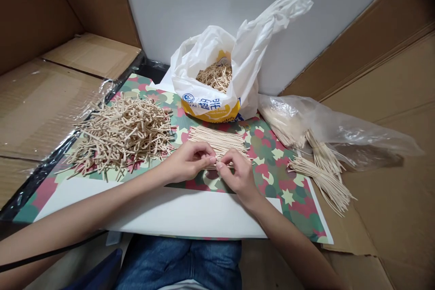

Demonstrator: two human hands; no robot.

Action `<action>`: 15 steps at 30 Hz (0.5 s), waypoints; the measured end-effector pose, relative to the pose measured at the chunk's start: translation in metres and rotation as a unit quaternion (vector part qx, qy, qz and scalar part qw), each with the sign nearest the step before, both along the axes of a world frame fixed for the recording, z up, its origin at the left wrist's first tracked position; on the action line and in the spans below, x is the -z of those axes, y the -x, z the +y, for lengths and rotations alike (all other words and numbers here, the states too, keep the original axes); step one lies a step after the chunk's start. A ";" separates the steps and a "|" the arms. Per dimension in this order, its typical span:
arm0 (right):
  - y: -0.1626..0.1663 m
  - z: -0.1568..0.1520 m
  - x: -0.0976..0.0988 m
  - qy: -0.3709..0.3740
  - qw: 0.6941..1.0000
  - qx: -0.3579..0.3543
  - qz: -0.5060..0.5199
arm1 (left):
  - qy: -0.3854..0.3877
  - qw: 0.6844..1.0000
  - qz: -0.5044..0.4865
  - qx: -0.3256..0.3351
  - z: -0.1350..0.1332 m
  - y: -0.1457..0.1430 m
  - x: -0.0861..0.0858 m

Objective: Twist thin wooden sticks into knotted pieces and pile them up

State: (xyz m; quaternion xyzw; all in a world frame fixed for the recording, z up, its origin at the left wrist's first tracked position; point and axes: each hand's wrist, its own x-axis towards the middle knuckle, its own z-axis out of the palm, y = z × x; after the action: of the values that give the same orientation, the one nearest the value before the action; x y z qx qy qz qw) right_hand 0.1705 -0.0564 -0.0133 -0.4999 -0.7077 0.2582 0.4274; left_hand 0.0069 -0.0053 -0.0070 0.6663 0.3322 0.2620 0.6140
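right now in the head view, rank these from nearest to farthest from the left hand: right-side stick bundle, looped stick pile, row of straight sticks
From the left hand:
1. Row of straight sticks, right by the fingers, just beyond them.
2. Looped stick pile, off to the left.
3. Right-side stick bundle, far right, past the right hand.

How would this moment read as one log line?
left hand, right hand: pinched, close together | held: unclear | nearby: straight sticks | left: looped sticks, heaped | beyond: white bag
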 end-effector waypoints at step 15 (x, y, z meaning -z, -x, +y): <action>-0.004 0.008 0.000 0.144 0.985 -0.064 -0.065 | -0.184 0.967 0.145 0.101 0.005 0.013 -0.015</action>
State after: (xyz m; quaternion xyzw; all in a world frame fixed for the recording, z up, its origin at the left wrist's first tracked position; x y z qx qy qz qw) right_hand 0.1748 -0.0487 -0.0130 -0.5254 -0.7199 0.3514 0.2867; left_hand -0.0060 -0.0005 0.0080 0.8287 0.2947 0.1552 0.4498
